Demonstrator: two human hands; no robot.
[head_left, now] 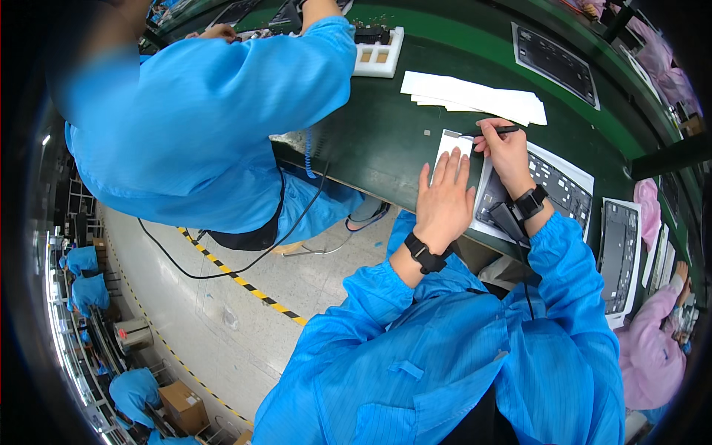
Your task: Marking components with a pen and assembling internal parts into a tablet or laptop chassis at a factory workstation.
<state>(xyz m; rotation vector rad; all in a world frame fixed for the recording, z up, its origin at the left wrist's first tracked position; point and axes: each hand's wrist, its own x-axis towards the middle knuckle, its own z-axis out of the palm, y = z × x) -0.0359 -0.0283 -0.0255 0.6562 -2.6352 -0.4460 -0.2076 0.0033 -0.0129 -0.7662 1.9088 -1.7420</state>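
My left hand (446, 200) lies flat, fingers stretched out, on a narrow white sheet (466, 146) at the bench edge. The sheet has a grey patch (451, 136) at its far end. In my right hand (507, 152) is a slim, black, pointed tool (506, 130) that looks like tweezers. Its tip reaches the far end of the sheet, by the grey patch. Under and beside my right wrist rests a flat black panel with white patches (560, 182), on a white backing. A black band is on each wrist, and a cord runs down from the right one.
A stack of white sheets (475, 96) lies farther up the green bench (356, 141). Other black panels lie at the far right (556, 63) and near right (620, 256). A co-worker in blue (215, 126) works close on my left, by a white foam tray (382, 55).
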